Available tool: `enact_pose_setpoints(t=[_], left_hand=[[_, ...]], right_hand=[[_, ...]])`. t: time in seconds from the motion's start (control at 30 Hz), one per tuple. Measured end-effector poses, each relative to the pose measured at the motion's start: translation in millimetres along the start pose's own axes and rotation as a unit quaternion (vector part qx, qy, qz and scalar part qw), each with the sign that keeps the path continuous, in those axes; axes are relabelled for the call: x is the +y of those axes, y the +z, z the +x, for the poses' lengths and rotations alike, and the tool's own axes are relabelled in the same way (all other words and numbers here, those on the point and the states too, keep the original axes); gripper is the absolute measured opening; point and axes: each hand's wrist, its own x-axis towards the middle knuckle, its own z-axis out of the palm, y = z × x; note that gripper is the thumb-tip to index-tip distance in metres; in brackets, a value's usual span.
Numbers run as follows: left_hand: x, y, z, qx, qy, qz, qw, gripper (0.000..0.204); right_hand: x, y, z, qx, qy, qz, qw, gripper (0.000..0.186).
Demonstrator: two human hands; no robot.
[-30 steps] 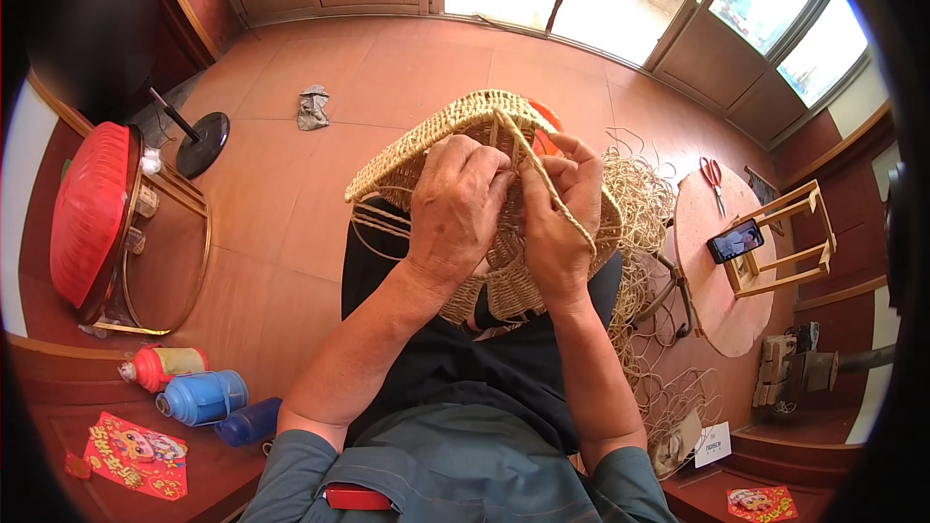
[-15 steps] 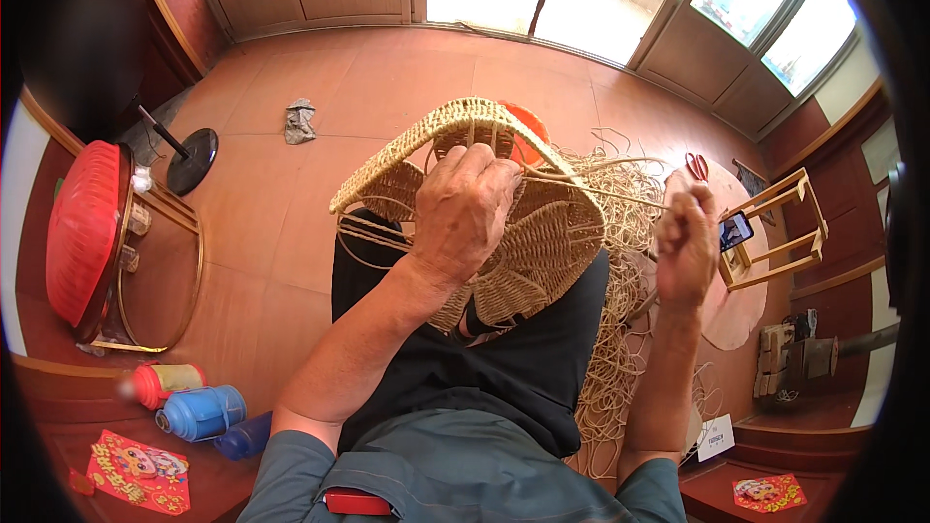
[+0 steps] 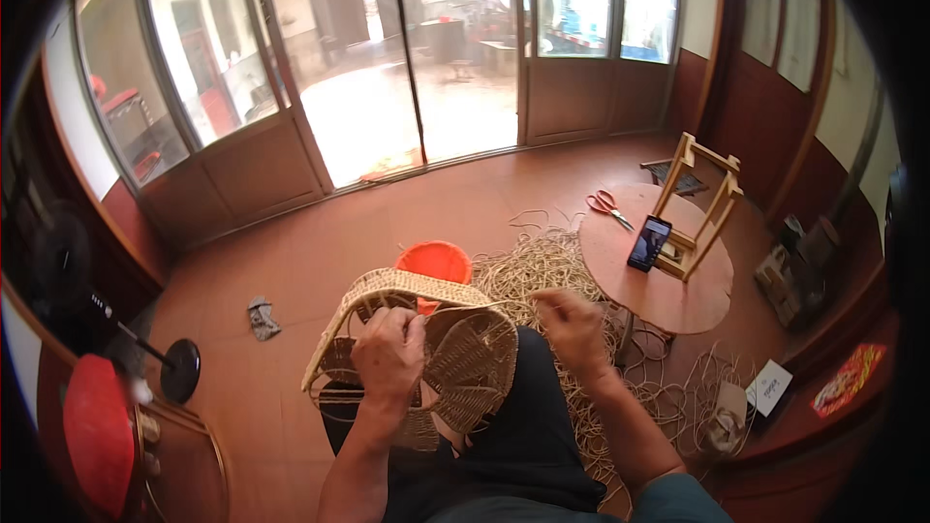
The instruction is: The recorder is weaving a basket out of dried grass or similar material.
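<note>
A woven straw-coloured basket [image 3: 465, 369] rests tilted on my lap, its braided rim uppermost and openwork strands at its left side. My left hand [image 3: 387, 353] is closed on the cord at the basket's inner side, just below the rim. A thin cord [image 3: 492, 303] runs taut from there to the right, where my right hand [image 3: 579, 334] pinches it, clear of the basket. An orange bucket [image 3: 433, 258] stands just behind the basket, and a heap of loose cord [image 3: 533, 266] lies behind and under my right hand.
At right, a round board [image 3: 707, 300] holds red scissors [image 3: 604, 207], a phone [image 3: 649, 244] and a wooden frame [image 3: 724, 203]. At left are a fan stand [image 3: 179, 373], red padded seat [image 3: 97, 431] and crumpled scrap [image 3: 263, 319]. Glass doors [image 3: 354, 107] stand ahead.
My right hand has left the basket and moved rightward, drawing the cord out. My left hand stays at the basket. The camera has tilted up, showing more of the doors.
</note>
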Motion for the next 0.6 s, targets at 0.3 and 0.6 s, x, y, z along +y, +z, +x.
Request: enact_pose_setpoints(t=[0.3,0.6], left_hand=[[1.6,2.3,-0.8,-0.013,-0.051,0.029,0.998,0.015],[-15.0,-18.2,-8.1,0.042,-0.067,-0.093,0.992,0.014]], right_hand=[[-64.0,121.1,-15.2,-0.063,-0.076,0.117,0.988,0.035],[-70.9,142.4,-13.5,-0.046,0.077,0.195,0.977,0.025]])
